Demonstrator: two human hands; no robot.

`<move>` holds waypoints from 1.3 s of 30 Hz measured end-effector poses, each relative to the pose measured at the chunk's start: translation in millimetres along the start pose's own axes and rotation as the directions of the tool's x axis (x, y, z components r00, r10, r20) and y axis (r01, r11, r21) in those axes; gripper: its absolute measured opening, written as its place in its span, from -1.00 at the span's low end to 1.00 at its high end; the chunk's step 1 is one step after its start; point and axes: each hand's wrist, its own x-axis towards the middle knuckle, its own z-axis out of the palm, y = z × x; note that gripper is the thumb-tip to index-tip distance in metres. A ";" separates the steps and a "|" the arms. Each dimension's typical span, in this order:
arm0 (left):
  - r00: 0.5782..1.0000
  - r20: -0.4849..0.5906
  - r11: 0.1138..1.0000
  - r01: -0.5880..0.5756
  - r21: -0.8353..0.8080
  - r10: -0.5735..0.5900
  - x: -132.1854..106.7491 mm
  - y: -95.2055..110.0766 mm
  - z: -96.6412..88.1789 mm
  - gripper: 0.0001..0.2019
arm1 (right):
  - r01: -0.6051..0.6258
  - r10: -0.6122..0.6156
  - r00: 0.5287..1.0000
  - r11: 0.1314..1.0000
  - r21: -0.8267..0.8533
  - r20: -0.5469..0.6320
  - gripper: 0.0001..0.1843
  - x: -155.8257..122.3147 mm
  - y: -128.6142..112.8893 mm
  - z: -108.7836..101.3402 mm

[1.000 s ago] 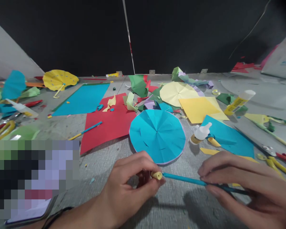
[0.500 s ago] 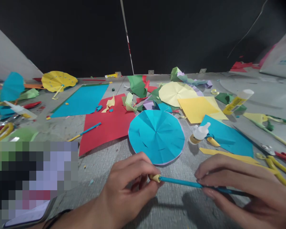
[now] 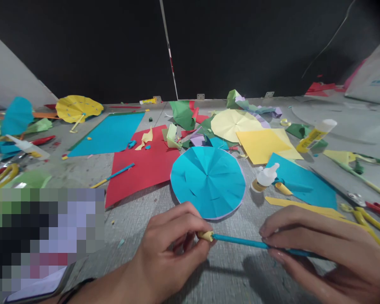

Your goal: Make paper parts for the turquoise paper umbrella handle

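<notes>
A small yellow paper roll [image 3: 207, 236] is pinched between the thumb and fingers of my left hand [image 3: 177, 245]. My right hand [image 3: 323, 249] grips a thin blue paper stick [image 3: 240, 241] that lies nearly level. The left tip of the stick meets the open end of the yellow roll; whether it goes inside is hard to tell. Just beyond my hands lies a round, creased blue paper disc [image 3: 205, 185] with a few slits and a pale purple edge. A small white glue bottle [image 3: 264, 177] stands to the right of the disc.
Red paper [image 3: 145, 169] and a blue sheet [image 3: 114, 133] lie left. Yellow paper [image 3: 262, 145], a glue stick [image 3: 316, 135] and yellow-handled scissors [image 3: 367, 219] are right. A pale yellow disc [image 3: 234, 124] and scraps lie behind. A phone [image 3: 38, 287] is near left, partly pixelated.
Almost nothing differs. Both hands, the roll and the stick stay practically in place, with only a very slight shift of the view.
</notes>
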 end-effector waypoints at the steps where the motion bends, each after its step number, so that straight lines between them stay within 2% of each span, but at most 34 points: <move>1: 1.000 0.003 1.000 0.006 -0.003 -0.006 0.2 0.1 -0.1 -0.85 | 0.001 -0.001 1.000 1.000 0.004 0.001 -0.77 0.6 0.1 -0.3; 6: 1.000 0.021 1.000 0.008 -0.002 -0.008 1.4 1.5 -1.0 -0.84 | -0.001 0.002 1.000 1.000 0.012 -0.006 -0.75 3.0 -1.3 -0.5; 15: 0.998 0.018 0.997 -0.059 0.043 0.058 1.1 0.9 0.2 -0.81 | 0.023 -0.022 0.999 0.999 -0.030 0.023 -0.73 -1.0 1.5 0.3; 25: 0.999 0.018 0.997 -0.045 0.055 0.044 -0.2 -0.7 0.3 -0.84 | 0.070 -0.067 0.995 0.997 -0.035 0.068 -0.70 1.2 -0.5 -2.9; 31: 0.999 0.024 0.999 -0.032 0.040 0.031 -0.1 -2.1 0.7 -0.84 | 0.045 -0.045 0.999 0.999 0.000 0.027 -0.65 -4.1 1.3 -1.7; 39: 0.999 0.037 0.998 -0.035 0.053 0.034 1.3 -1.5 -0.5 -0.85 | 0.024 -0.024 0.999 1.000 0.005 0.045 -0.62 -6.9 4.2 0.6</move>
